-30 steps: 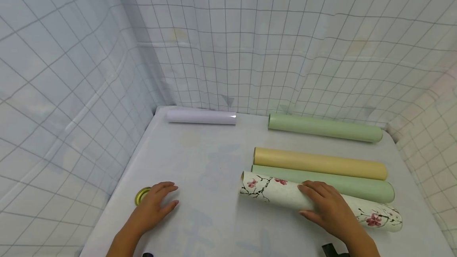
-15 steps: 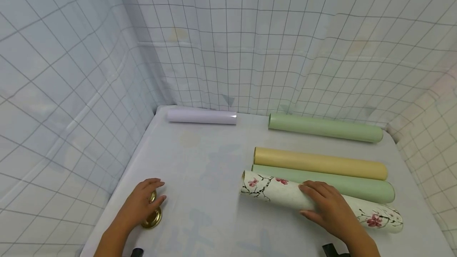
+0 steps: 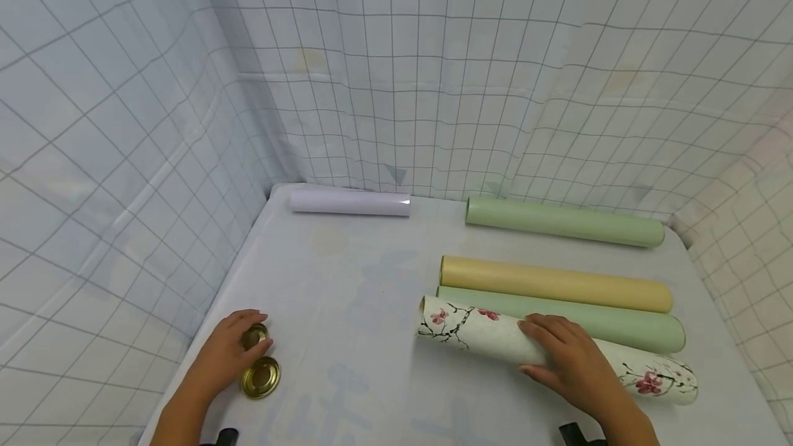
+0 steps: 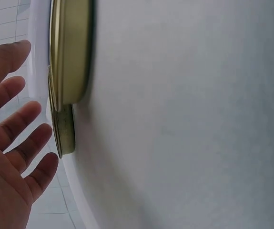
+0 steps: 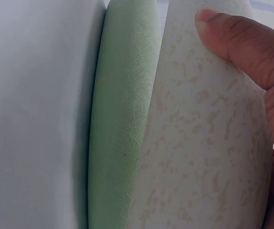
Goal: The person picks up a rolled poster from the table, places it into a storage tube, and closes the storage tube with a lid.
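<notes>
Surface [image 3: 372, 281]: white, filled the lower centre of the frame.
Rolls: five; floral roll [image 3: 483, 332] lay lower right, long axis left to right, touching a green roll [image 3: 619, 325].
Right hand [image 3: 573, 363]: nearer, curled over the floral roll.
Left hand [image 3: 226, 356]: lower left, fingers relaxed, touching the gold lids [image 3: 260, 377].
Lids: two.

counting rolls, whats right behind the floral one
A green roll lies right behind the floral roll, touching it, then a tan roll. The right hand covers part of the floral roll's middle.
</notes>
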Action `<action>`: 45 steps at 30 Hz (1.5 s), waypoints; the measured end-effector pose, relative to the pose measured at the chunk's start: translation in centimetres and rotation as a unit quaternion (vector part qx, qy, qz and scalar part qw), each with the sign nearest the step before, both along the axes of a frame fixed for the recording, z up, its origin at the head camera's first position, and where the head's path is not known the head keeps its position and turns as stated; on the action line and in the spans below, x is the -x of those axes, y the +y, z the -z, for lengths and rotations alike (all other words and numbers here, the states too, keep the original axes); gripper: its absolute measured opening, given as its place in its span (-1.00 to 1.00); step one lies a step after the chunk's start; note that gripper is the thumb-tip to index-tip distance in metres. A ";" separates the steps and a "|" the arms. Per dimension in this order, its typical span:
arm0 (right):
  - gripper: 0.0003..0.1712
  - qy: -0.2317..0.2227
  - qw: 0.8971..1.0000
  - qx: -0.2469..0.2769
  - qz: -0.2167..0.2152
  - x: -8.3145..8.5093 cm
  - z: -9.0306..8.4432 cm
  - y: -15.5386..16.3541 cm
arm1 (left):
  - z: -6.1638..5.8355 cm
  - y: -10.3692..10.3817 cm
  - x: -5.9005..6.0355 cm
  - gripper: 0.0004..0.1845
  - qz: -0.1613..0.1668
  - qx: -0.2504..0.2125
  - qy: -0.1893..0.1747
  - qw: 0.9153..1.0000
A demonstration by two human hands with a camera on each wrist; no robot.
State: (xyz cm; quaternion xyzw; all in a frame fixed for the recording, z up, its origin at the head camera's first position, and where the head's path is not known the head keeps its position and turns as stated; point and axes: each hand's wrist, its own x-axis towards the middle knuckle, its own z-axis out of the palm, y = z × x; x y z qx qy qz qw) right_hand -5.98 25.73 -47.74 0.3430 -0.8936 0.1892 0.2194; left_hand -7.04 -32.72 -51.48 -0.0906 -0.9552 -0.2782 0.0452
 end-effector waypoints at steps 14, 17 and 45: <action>-0.24 -0.015 1.000 -0.005 0.007 -0.1 -0.1 0.0 | 0.0 -1.6 -0.7 -0.39 -0.022 0.013 -0.068 0.997; -0.26 -0.009 1.000 0.000 0.002 -0.1 -0.3 0.0 | -0.3 -1.5 -0.7 -0.39 -0.022 0.013 -0.071 0.997; -0.28 -0.023 1.000 0.005 -0.001 -0.1 -0.3 0.1 | -0.5 0.2 0.1 -0.25 -0.028 0.045 -0.106 0.993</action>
